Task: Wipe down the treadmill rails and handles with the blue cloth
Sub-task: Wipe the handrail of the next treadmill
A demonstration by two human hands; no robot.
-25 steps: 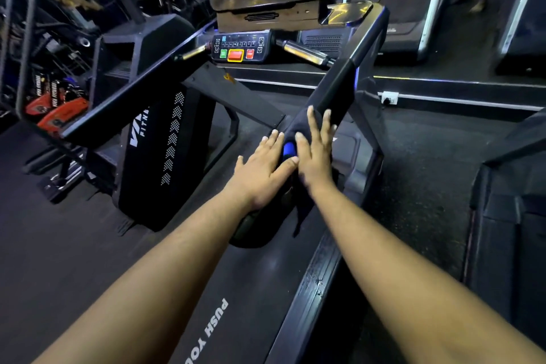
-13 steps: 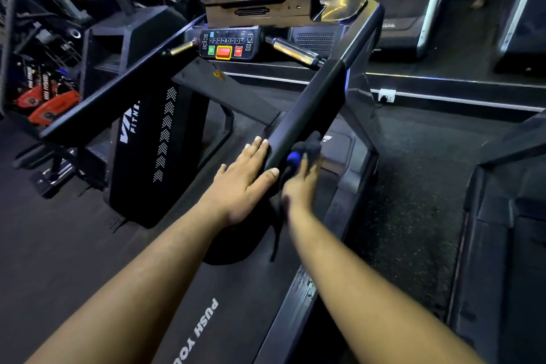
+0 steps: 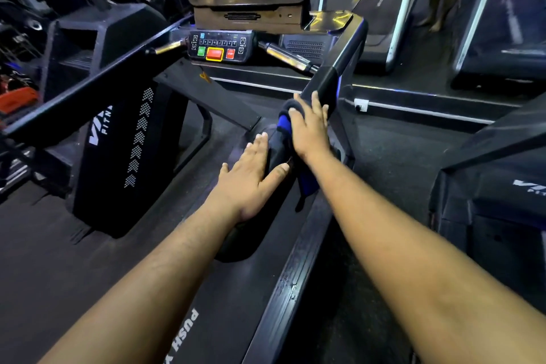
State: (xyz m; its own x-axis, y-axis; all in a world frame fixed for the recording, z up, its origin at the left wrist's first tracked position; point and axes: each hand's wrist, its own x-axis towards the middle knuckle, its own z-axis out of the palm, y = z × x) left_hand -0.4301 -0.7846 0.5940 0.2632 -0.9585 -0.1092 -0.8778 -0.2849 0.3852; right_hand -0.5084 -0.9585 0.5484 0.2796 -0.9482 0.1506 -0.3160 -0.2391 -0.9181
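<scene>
The treadmill's black right handrail [image 3: 339, 68] slopes down from the console toward me. My right hand [image 3: 308, 127] lies on top of it with fingers fairly straight, pressing the blue cloth [image 3: 284, 124] against the rail. A tail of the cloth [image 3: 307, 186] hangs below my wrist. My left hand [image 3: 251, 177] rests flat on the inner side of the same rail's lower end, fingers spread and thumb lying across the top. The left handrail [image 3: 88, 91] runs untouched across the left side.
The console panel [image 3: 220, 46] with green, orange and red buttons sits ahead between two silver grips [image 3: 288, 57]. The belt [image 3: 183, 334] lies below. Another treadmill [image 3: 487, 186] stands close on the right. A person's legs [image 3: 437, 3] stand far back.
My right hand has slid the cloth up the right rail from its lower end and flattened over it. My left hand has stayed at the rail's lower end.
</scene>
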